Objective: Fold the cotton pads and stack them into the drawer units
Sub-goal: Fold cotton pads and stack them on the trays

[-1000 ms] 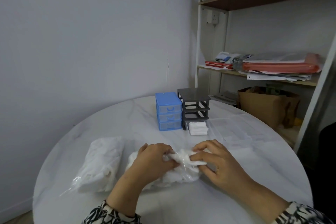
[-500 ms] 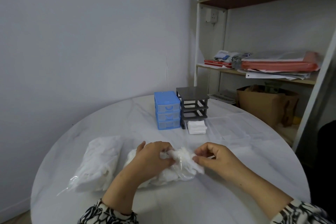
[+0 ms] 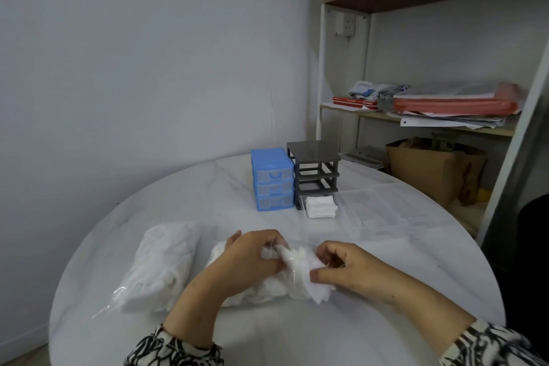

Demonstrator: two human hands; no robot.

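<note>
A clear plastic bag of white cotton pads [image 3: 267, 285] lies in front of me on the round white table [image 3: 297, 336]. My left hand [image 3: 252, 255] grips the bag's open end. My right hand [image 3: 347, 264] pinches a white cotton pad [image 3: 319, 287] that sticks out of the bag. A second bag of pads [image 3: 160, 264] lies to the left. At the back stand a blue drawer unit [image 3: 271, 180] with its drawers shut and a dark grey drawer frame [image 3: 315, 172]. The frame's bottom clear drawer is pulled out and holds stacked folded pads [image 3: 320, 206].
Clear plastic drawers [image 3: 383, 211] lie on the table right of the grey frame. A shelf unit [image 3: 430, 113] with papers, a red folder and a brown paper bag [image 3: 430, 169] stands behind the table at the right. A white wall is at the left.
My right hand has pulled a pad partly out of the bag, toward the right and down. My left hand keeps its grip on the bag's opening.
</note>
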